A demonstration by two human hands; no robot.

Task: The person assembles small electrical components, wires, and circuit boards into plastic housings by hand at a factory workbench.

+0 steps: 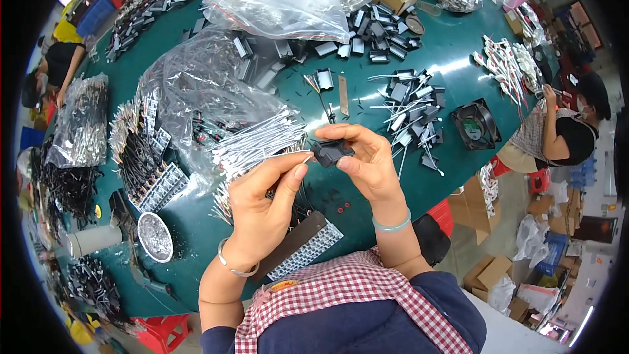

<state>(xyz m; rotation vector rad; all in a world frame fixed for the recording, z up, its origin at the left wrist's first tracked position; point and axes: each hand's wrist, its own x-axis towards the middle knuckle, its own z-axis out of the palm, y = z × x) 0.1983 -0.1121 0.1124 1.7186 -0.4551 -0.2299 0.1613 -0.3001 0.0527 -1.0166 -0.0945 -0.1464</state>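
Note:
Over the near part of the green table (367, 223), my right hand (372, 169) grips a small black plastic housing (332, 153) between thumb and fingers. My left hand (261, 202) is closed in a pinch at the housing's left side, on what looks like the end of a thin white wire (308, 157). How far the wire goes into the housing is hidden by the fingers. Just beyond my left hand lies a bundle of white cables (255, 141). Below it, a panel of small circuit boards (304, 252) rests close to my apron.
Black housings (380, 33) lie heaped at the back, beside clear plastic bags (282, 0). More housings with white cables (416, 111) and a black fan (476, 123) stand to the right. A white bowl (155, 237) sits left. A co-worker (567, 124) sits at the right edge.

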